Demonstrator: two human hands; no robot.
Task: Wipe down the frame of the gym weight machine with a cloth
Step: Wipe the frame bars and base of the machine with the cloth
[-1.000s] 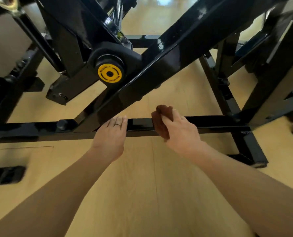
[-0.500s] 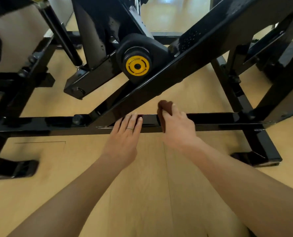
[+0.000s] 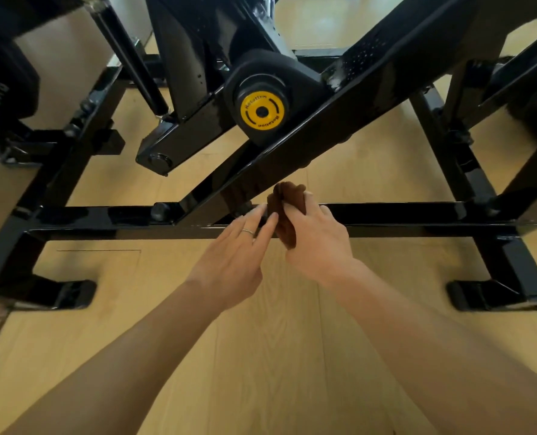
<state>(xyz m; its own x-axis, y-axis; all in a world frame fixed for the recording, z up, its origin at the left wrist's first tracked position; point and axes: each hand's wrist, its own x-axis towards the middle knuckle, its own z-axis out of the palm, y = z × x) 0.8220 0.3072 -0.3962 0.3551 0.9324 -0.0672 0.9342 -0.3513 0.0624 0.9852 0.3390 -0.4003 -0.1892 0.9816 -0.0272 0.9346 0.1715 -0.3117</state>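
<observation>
At centre, the right hand (image 3: 315, 243) grips a brown cloth (image 3: 287, 211) on the frame's crossbar (image 3: 402, 215); the left hand (image 3: 234, 255), fingers straight, touches it. A diagonal beam (image 3: 323, 120) with a yellow pivot cap (image 3: 262, 110) looms above.

Both forearms extended forward, bare. Left hand (image 3: 229, 262) flat, fingers (image 3: 262, 227) straight, ring on one finger. Right hand (image 3: 315, 243) just beside it, fingers curled, gripping cloth (image 3: 287, 199).
</observation>
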